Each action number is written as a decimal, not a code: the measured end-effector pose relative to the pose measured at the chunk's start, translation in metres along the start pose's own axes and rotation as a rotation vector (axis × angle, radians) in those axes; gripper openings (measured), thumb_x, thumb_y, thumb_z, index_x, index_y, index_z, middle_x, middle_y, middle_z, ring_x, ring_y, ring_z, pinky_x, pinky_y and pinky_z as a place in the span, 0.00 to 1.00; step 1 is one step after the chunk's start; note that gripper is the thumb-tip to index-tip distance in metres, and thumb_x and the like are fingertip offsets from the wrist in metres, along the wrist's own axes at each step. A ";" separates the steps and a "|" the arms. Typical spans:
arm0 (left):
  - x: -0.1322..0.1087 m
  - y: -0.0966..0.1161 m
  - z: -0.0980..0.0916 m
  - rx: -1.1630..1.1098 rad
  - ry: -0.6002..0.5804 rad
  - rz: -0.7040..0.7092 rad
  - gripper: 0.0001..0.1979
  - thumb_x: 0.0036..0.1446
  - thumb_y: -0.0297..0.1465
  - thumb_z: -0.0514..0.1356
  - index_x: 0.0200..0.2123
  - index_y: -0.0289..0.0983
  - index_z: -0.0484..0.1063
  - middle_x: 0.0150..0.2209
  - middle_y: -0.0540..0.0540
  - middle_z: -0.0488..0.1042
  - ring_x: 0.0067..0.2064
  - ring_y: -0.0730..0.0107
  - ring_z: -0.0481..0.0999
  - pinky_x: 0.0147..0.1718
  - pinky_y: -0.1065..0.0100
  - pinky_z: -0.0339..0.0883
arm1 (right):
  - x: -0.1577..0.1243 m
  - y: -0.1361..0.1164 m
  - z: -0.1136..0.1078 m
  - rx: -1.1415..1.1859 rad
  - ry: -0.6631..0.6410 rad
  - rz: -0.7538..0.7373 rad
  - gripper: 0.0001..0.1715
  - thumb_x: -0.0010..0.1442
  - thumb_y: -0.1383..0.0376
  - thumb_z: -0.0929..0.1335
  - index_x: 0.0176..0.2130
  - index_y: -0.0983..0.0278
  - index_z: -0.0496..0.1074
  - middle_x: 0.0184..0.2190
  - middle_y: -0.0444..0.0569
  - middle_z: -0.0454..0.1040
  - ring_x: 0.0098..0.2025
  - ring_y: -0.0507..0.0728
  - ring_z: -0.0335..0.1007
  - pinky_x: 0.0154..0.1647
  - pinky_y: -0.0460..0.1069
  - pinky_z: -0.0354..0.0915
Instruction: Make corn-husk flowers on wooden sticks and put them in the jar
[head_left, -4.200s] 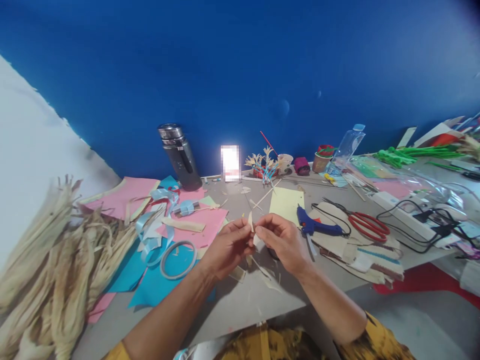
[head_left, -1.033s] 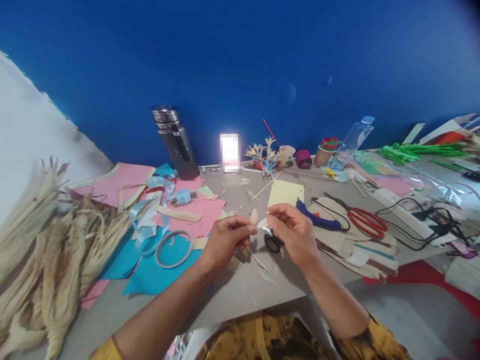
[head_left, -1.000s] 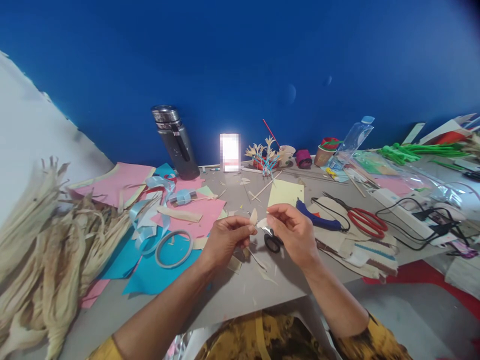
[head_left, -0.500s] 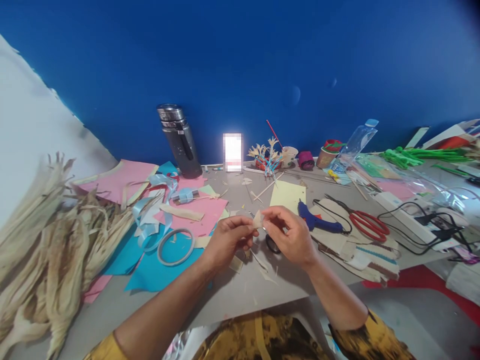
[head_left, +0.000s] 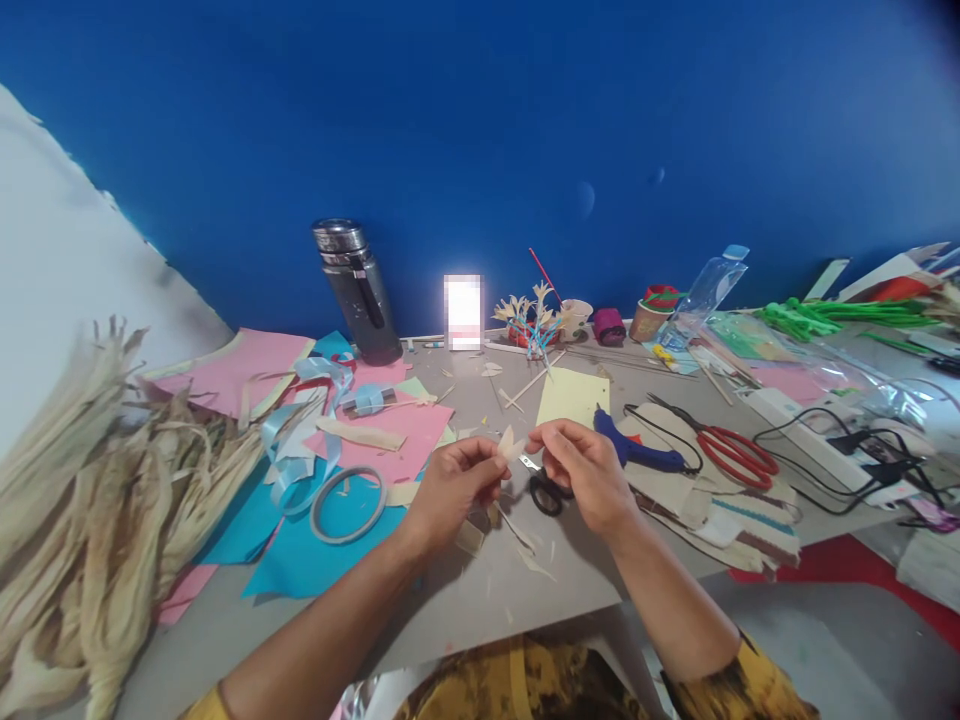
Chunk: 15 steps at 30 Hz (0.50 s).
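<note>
"What's filling the space behind the work?"

"A blue wall [head_left: 300,120] is rising behind a grey table [head_left: 525,620], and a dark flask [head_left: 364,305] is standing near that wall, left of the middle."

"And the left hand [head_left: 455,490], what is it doing?"

"It's pinching a pale, petal-shaped bit of husk [head_left: 510,445] between thumb and forefinger, the tips clamped on its lower end. The piece is pointing upward and fanning out above the grip, over the middle of the table."

"Is the right hand [head_left: 589,480] gripping it too?"

"No, its fingers are hovering just beside the piece, with a small gap showing between. They're curling in close to the thumb, but I can't tell whether the tips are meeting or pinching anything thin."

"What's lying below the hands?"

"Some black-handled scissors [head_left: 546,495] are lying between them, partly hidden by the right one, a strip of blade showing. Pale scraps [head_left: 525,540] are lying nearer the person."

"And to the sides?"

"A blue glue gun [head_left: 649,455] is resting just beyond the right hand, and red-handled scissors [head_left: 739,450] are lying farther right. On the left, a roll of tape [head_left: 316,505] is lying flat on blue paper [head_left: 300,575], and dry husks [head_left: 124,520] are heaping up at the far edge."
</note>
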<state>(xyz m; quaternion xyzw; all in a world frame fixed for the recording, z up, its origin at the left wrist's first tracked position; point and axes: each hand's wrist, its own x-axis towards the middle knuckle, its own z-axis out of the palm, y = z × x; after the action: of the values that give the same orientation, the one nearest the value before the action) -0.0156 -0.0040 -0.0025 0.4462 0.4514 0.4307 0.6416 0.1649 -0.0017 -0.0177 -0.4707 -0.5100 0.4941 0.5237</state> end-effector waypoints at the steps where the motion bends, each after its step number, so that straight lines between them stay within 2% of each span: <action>1: -0.001 0.001 0.000 0.055 -0.005 0.023 0.10 0.49 0.35 0.66 0.25 0.34 0.73 0.21 0.50 0.70 0.21 0.78 0.65 0.22 0.73 0.57 | 0.001 0.000 0.000 0.007 -0.035 0.025 0.24 0.62 0.47 0.68 0.35 0.66 0.76 0.28 0.49 0.73 0.22 0.49 0.58 0.20 0.45 0.51; 4: -0.002 0.001 0.001 0.200 -0.020 0.076 0.10 0.52 0.35 0.64 0.25 0.34 0.73 0.19 0.51 0.68 0.21 0.77 0.63 0.23 0.72 0.57 | 0.004 -0.002 0.000 0.000 -0.129 0.070 0.28 0.62 0.44 0.66 0.34 0.66 0.77 0.21 0.44 0.65 0.23 0.50 0.55 0.21 0.46 0.47; 7: -0.002 0.000 0.002 0.279 -0.051 0.111 0.11 0.53 0.36 0.63 0.25 0.35 0.72 0.20 0.51 0.68 0.23 0.75 0.64 0.24 0.71 0.58 | 0.005 -0.006 0.002 -0.010 -0.186 0.085 0.23 0.58 0.47 0.70 0.29 0.65 0.76 0.19 0.40 0.60 0.22 0.48 0.51 0.22 0.46 0.45; 10: -0.001 -0.001 0.002 0.300 -0.066 0.121 0.12 0.53 0.37 0.64 0.25 0.35 0.72 0.21 0.51 0.68 0.24 0.74 0.65 0.25 0.71 0.59 | 0.005 -0.005 0.007 0.037 -0.150 0.121 0.18 0.53 0.54 0.74 0.26 0.65 0.74 0.18 0.40 0.61 0.22 0.48 0.49 0.21 0.46 0.44; 15: 0.000 -0.004 0.001 0.254 -0.107 0.065 0.13 0.53 0.39 0.64 0.25 0.36 0.71 0.19 0.51 0.68 0.21 0.76 0.62 0.21 0.73 0.55 | 0.004 0.000 0.013 0.165 -0.046 0.149 0.17 0.51 0.55 0.74 0.24 0.65 0.72 0.17 0.39 0.60 0.21 0.47 0.50 0.20 0.44 0.44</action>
<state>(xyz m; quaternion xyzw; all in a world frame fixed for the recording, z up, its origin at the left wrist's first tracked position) -0.0144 -0.0052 -0.0062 0.5606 0.4528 0.3662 0.5888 0.1524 0.0018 -0.0171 -0.4511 -0.4431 0.5825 0.5107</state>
